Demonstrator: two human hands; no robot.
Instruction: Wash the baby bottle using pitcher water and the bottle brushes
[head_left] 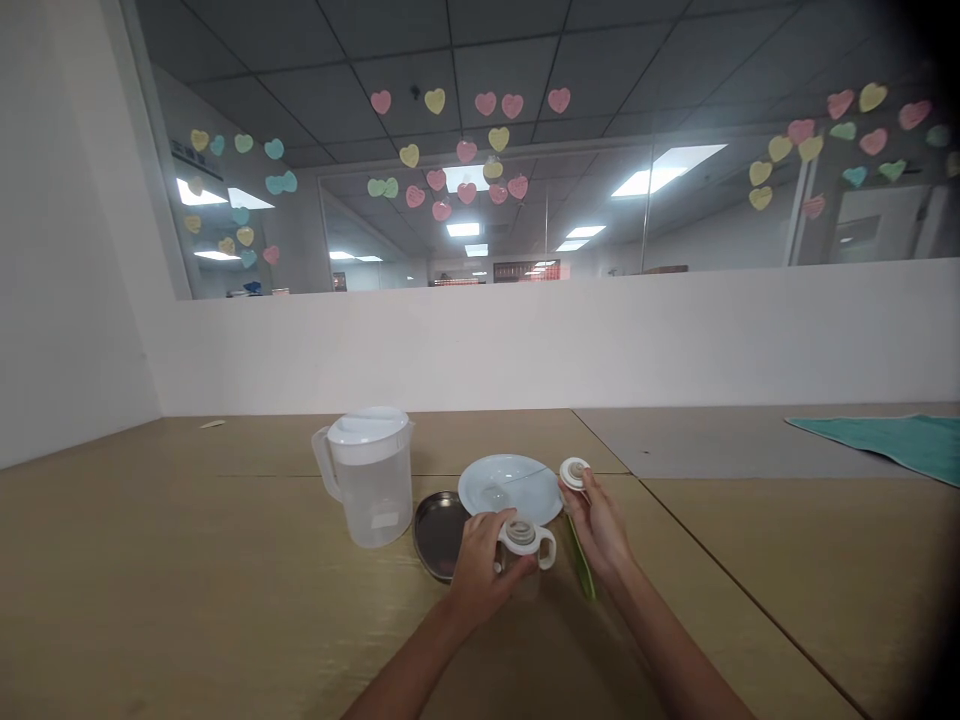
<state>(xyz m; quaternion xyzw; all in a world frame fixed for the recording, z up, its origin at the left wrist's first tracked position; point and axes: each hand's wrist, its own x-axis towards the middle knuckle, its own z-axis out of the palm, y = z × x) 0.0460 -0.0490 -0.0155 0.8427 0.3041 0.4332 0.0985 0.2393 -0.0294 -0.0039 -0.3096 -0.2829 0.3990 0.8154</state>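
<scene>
My left hand (486, 565) is wrapped round a baby bottle (520, 533) with white side handles and an uncovered, threaded mouth. It is upright, low over the table's near side. Raised to the right, my right hand (598, 520) grips a round white bottle cap (574, 474) by its edge, with a paler round centre facing up. Bottle and cap are apart. Just behind the bottle lies a pale blue plate (480, 478) with a clear, dome-like piece (494, 495) on it. Below my right hand, a green bottle brush or similar slim handle (581, 560) is partly hidden.
A lidded, translucent plastic pitcher (375, 500) stands left of the plate. Between them sits a dark metal tray (439, 535), partly behind my left hand. A teal cloth (892, 445) lies at the far right. Behind the table (225, 600) is a white wall with a window above.
</scene>
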